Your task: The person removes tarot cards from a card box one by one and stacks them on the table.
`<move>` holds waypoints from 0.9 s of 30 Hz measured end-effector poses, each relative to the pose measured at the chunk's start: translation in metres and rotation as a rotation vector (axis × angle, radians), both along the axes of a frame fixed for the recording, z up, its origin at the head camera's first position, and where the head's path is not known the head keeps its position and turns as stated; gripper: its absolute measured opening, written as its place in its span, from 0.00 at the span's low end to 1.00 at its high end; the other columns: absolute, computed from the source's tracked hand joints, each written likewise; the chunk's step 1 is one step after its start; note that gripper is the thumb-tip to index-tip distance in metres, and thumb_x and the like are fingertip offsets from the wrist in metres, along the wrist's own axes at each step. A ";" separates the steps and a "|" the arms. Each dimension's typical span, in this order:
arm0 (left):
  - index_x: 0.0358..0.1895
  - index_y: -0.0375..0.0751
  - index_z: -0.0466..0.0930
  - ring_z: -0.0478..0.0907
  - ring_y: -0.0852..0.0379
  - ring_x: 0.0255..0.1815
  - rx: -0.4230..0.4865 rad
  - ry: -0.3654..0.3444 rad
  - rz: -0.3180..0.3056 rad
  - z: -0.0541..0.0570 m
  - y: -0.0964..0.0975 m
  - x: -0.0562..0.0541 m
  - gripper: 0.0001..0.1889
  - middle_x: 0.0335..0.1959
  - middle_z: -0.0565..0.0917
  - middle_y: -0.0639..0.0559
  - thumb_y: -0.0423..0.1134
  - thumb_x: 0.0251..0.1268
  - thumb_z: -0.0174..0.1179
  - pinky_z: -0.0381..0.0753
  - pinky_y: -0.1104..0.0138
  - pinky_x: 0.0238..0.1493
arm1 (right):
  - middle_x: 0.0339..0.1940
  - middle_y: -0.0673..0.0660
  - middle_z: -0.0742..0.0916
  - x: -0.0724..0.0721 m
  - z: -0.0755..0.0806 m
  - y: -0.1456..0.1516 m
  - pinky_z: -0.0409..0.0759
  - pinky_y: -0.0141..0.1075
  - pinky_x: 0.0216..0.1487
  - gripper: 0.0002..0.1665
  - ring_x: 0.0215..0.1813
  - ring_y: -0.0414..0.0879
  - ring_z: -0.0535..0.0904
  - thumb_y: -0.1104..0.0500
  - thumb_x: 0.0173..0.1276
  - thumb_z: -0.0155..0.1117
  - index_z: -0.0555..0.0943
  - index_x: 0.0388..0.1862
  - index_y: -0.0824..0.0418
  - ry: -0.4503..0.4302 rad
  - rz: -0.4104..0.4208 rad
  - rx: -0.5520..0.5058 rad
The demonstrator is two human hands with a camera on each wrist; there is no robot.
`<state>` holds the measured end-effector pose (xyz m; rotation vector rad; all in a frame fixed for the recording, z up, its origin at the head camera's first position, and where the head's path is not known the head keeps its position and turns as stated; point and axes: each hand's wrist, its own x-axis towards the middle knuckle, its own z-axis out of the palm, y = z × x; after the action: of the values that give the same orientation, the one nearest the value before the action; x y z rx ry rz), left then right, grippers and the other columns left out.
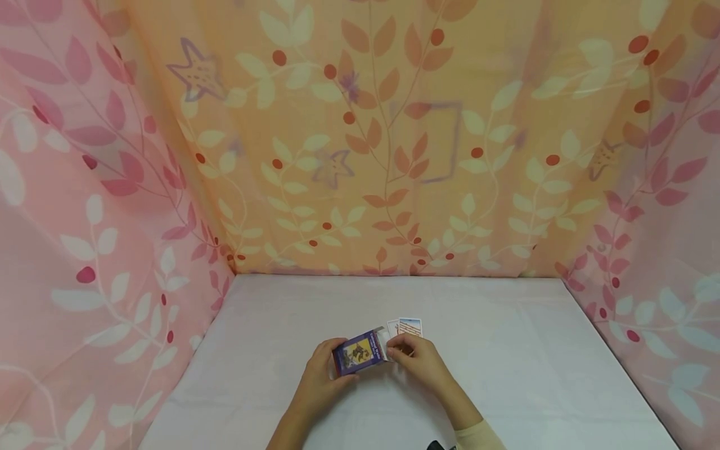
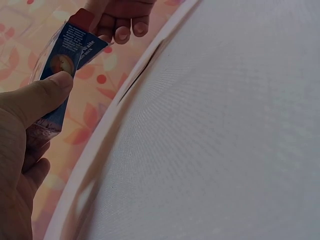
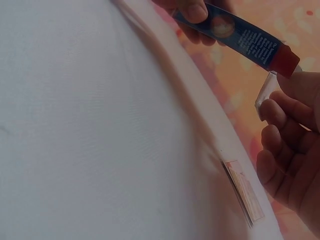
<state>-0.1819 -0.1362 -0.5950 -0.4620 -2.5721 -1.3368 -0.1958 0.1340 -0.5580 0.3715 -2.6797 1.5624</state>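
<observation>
Printed fabric hangings in yellow-orange and pink, patterned with pale leaves and red dots (image 1: 388,125), rise at the back and both sides. Below them spreads a flat counter covered in white cloth (image 1: 495,356).

Over the near middle of the counter, a dark blue-purple cardboard box with a yellow picture panel (image 1: 360,353) is held tilted between two bare hands, its closed end toward the left hand (image 1: 322,378) and its opened end toward the right hand (image 1: 424,362). The left hand is clamped on the box, thumb pressed along one narrow side and fingers round the opposite one. The right hand has thumb and forefinger drawn together on the red end flap (image 3: 285,61), with the other fingers loosely curled and apart from the box. A whitish flap (image 3: 266,95) sticks out just beside those fingertips.

The box's broad face turns up toward the head camera; a narrow side carries a round picture and small white print. A cream sleeve (image 1: 480,435) covers the right forearm. Just beyond the right hand, overlapping white-bordered picture cards (image 1: 410,327) lie on the counter. Smallest in sight is a black object (image 1: 435,445), cut off by the lower edge, too little shown to identify.
</observation>
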 end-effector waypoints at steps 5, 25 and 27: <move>0.67 0.60 0.73 0.75 0.56 0.68 0.003 -0.003 -0.004 0.001 0.000 0.000 0.43 0.64 0.78 0.63 0.54 0.43 0.81 0.72 0.49 0.73 | 0.33 0.44 0.87 0.000 -0.003 -0.001 0.81 0.30 0.34 0.08 0.34 0.38 0.80 0.49 0.69 0.71 0.86 0.43 0.51 -0.009 0.022 -0.006; 0.66 0.59 0.74 0.75 0.56 0.67 0.005 -0.010 0.012 -0.001 0.001 0.000 0.42 0.63 0.78 0.62 0.47 0.43 0.83 0.73 0.48 0.72 | 0.34 0.44 0.88 -0.003 -0.006 0.000 0.81 0.30 0.35 0.10 0.35 0.38 0.80 0.47 0.70 0.70 0.87 0.43 0.50 -0.024 0.035 -0.016; 0.66 0.58 0.74 0.75 0.55 0.67 0.002 -0.014 0.011 -0.001 0.002 -0.001 0.42 0.63 0.78 0.62 0.47 0.43 0.84 0.73 0.48 0.72 | 0.34 0.44 0.88 -0.004 -0.006 0.002 0.81 0.30 0.35 0.10 0.35 0.38 0.80 0.47 0.70 0.70 0.87 0.43 0.50 -0.025 0.031 -0.011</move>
<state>-0.1832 -0.1337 -0.5957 -0.4388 -2.5811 -1.3434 -0.1993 0.1360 -0.5642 0.3973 -2.6950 1.5997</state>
